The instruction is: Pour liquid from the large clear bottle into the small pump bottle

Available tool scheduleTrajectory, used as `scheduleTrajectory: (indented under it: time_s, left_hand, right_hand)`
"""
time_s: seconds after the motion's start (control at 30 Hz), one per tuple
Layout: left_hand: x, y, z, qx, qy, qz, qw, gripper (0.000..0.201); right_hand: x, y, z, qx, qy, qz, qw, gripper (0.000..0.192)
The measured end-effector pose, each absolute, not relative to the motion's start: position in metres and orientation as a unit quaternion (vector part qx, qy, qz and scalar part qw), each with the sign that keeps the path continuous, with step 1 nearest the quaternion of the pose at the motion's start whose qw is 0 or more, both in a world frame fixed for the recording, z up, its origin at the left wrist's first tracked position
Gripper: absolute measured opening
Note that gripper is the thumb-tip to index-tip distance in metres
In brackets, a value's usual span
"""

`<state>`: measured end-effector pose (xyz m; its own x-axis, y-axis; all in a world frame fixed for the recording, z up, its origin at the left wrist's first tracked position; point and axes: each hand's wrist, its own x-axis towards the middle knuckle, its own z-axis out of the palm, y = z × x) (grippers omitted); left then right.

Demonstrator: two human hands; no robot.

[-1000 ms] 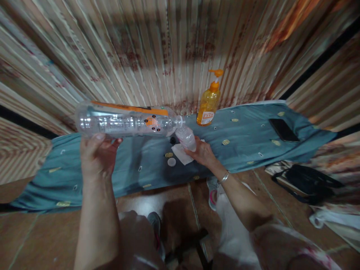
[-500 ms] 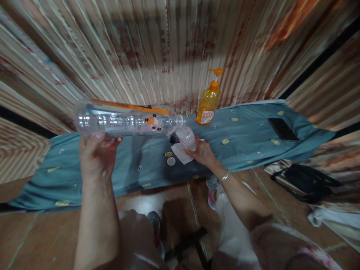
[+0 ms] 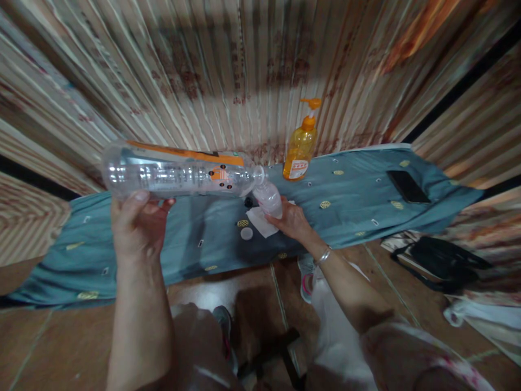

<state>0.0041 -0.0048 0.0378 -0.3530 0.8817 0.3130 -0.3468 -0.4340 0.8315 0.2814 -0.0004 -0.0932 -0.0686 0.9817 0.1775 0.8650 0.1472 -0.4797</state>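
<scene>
My left hand [image 3: 140,220] is closed round the underside of a large clear plastic bottle [image 3: 179,176] with an orange-edged label. The bottle lies nearly level in the air, its neck pointing right. Its mouth meets the top of a small translucent bottle [image 3: 268,198], which leans to the left. My right hand [image 3: 291,218] grips that small bottle from the right, a silver bangle on the wrist. Under it lies a white tissue [image 3: 260,221]. A white round cap [image 3: 246,233] and a small black cap [image 3: 248,202] rest on the cloth nearby.
A yellow pump bottle [image 3: 301,146] with an orange top stands at the table's back edge. A black phone [image 3: 408,186] lies at the right on the teal tablecloth [image 3: 350,190]. A black bag [image 3: 442,263] is lower right. Pleated curtain [image 3: 220,70] hangs behind.
The large bottle's base has shifted slightly left and up with my left hand. Both hands keep their holds, and the view has moved very slightly.
</scene>
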Motion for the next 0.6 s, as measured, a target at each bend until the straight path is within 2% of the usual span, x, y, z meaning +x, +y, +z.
scheduleTrajectory:
  time_s: [0.2, 0.43, 0.6]
  left_hand:
    - [0.0054, -0.005, 0.0374, 0.387, 0.351, 0.752, 0.401, 0.05]
    - [0.0089, -0.006, 0.0377, 0.382, 0.351, 0.758, 0.395, 0.028]
    - [0.0098, -0.0051, 0.037, 0.378, 0.354, 0.762, 0.39, 0.022]
  right_hand:
    - [0.2805, -0.0006, -0.0918, -0.644, -0.72, 0.119, 0.23, 0.058]
    - [0.2804, -0.0011, -0.0914, -0.645, -0.72, 0.121, 0.225, 0.058]
    - [0.2801, -0.002, -0.0889, -0.647, -0.721, 0.127, 0.213, 0.06]
